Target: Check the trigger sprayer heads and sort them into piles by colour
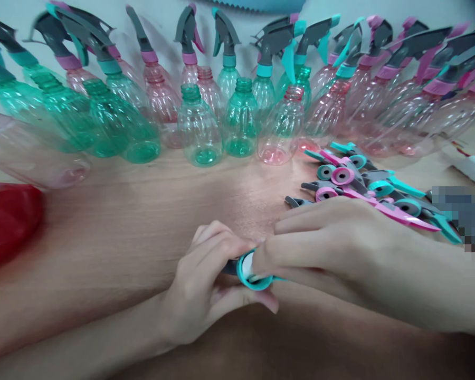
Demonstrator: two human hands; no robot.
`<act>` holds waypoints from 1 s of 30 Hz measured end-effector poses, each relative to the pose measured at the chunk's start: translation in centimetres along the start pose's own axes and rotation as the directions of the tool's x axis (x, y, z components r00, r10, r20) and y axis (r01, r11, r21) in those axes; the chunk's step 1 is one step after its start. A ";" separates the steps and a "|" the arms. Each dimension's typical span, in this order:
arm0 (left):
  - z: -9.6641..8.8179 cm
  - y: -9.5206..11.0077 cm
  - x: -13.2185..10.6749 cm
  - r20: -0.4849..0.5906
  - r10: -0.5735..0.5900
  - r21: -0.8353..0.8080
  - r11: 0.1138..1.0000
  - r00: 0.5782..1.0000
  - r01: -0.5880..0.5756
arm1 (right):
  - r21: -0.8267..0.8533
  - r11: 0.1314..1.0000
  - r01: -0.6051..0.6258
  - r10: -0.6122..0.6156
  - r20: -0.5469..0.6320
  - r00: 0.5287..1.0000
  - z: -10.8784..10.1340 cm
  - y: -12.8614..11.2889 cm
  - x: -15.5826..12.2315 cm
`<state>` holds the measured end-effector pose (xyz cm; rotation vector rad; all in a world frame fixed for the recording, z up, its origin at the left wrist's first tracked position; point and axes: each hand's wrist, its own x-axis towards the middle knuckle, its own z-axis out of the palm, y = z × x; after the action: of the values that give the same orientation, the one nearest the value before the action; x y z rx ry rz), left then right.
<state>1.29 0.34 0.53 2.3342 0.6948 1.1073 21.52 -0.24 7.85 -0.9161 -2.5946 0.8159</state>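
Low in the middle of the view, over a light wood-toned tabletop (pixel 142 221), two bare hands meet at one spray head (pixel 257 285). The left hand (pixel 203 277) is half curled, fingers closed over the grey body, thumb extended beneath the teal collar, holding the collar's opening towards the viewer. The right hand (pixel 344 243) has its fingers bunched, their tips at that opening against a white piece (pixel 247 265); whether they grip it cannot be told. Just beyond the right hand lies a pile of teal, pink and grey spray heads (pixel 380 188). Behind stand green and pink clear bottles (pixel 241 121), many wearing spray tops.
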 end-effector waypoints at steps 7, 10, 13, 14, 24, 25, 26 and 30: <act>-0.2 0.0 -0.2 0.014 -0.020 -0.004 1.000 1.000 0.020 | 0.019 1.000 0.017 -0.017 0.009 1.000 -0.3 0.6 0.8; -0.1 0.0 -0.2 0.022 -0.010 0.003 1.000 1.000 0.010 | 0.017 1.000 0.020 -0.021 0.063 0.998 -0.3 0.5 0.8; 0.0 0.0 -0.2 0.046 0.006 0.016 1.000 0.999 -0.007 | -0.039 0.998 0.045 -0.040 0.119 0.992 -0.2 0.6 0.8; 0.1 0.0 -0.2 0.047 0.004 0.014 1.000 0.999 -0.004 | -0.061 0.996 0.059 -0.052 0.124 0.991 -0.2 0.7 0.8; 0.4 0.1 0.0 -0.017 -0.030 -0.092 0.995 0.999 0.029 | 0.225 0.967 -0.117 0.090 0.126 0.988 -0.2 2.1 1.2; 0.4 0.1 0.0 -0.010 -0.026 -0.091 0.996 1.000 0.025 | 0.197 0.973 -0.121 0.100 0.115 0.988 -0.2 1.8 1.0; 0.4 0.0 -0.1 0.001 -0.024 -0.089 0.996 1.000 0.024 | 0.169 0.978 -0.118 0.102 0.100 0.990 -0.1 1.5 0.8; 0.2 0.1 -0.3 0.053 -0.022 -0.066 0.998 0.998 0.025 | 0.098 0.992 -0.085 0.085 0.007 0.996 0.3 0.6 0.0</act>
<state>1.30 0.06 0.34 2.2849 0.6544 1.0390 21.68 0.05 7.24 -1.0036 -2.5074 0.9582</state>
